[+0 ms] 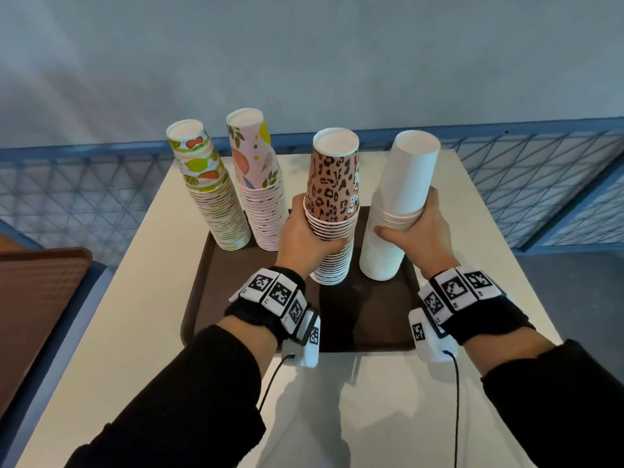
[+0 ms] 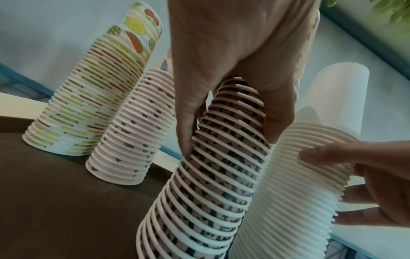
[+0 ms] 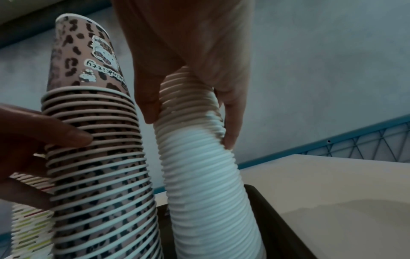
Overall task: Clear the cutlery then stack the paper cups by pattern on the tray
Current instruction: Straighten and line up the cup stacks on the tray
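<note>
Four upside-down stacks of paper cups stand on a dark brown tray point(image 1: 216, 298). From left to right they are a fruit-print stack point(image 1: 212, 194), a pink leaf-print stack point(image 1: 260, 194), a leopard-print stack point(image 1: 332, 211) and a plain white stack point(image 1: 395, 211). My left hand point(image 1: 304, 231) grips the leopard stack point(image 2: 221, 166) around its middle, fingers curled round the rims. My right hand point(image 1: 415, 224) grips the white stack point(image 3: 199, 166) around its middle, and that stack leans to the right. No cutlery is in view.
The tray sits on a white table point(image 1: 152, 332) with a blue mesh fence point(image 1: 67, 190) behind it. A second brown tray point(image 1: 37, 298) lies lower at the left. Bare tray surface point(image 1: 364, 319) lies in front of the stacks.
</note>
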A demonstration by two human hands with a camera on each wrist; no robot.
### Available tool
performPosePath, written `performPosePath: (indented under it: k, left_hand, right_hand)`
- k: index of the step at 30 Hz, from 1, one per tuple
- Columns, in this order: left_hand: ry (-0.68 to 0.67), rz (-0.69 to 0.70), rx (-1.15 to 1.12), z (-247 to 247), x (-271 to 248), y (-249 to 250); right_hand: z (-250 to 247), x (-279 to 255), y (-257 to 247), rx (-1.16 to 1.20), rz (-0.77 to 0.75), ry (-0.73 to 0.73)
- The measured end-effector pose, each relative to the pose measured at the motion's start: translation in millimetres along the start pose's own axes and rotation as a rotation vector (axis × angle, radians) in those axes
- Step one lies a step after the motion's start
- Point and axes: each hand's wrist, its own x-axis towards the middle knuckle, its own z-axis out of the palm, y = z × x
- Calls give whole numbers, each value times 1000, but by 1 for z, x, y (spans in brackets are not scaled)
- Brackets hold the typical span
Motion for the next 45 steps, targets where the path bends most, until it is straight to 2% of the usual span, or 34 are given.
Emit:
performPosePath:
  k: [13, 21, 31, 32, 34, 36, 37, 39, 41, 43, 45]
  left_hand:
    - [42, 0, -28, 7, 70, -7]
    - [68, 20, -39, 11, 85, -7]
    - [26, 31, -22, 13, 84, -8]
    - [23, 35, -20, 13, 80, -8]
    - [73, 75, -16, 11, 63, -8]
    - [247, 199, 29, 8, 41, -8]
    - [370, 286, 76, 5, 31, -10]
    - [603, 408, 163, -2, 22, -15]
    - [715, 376, 203, -8, 28, -17]
    - [685, 277, 153, -15, 41, -18]
    - [583, 181, 72, -22, 54, -23]
  right_hand:
    - [20, 56, -8, 7, 23, 45]
    - [25, 66, -11, -7, 13, 51]
    - [24, 69, -7, -21, 7, 0]
    - [24, 67, -9, -27, -9, 25]
    - [22, 59, -19, -55, -132, 209]
    - [23, 45, -34, -55, -357, 431]
    - [25, 37, -41, -28, -440, 469]
    - [34, 26, -53, 48, -491, 373]
    - [47, 25, -61, 99, -435, 208]
    - [61, 30, -61, 84, -343, 72]
    - [73, 38, -57, 46, -265, -6]
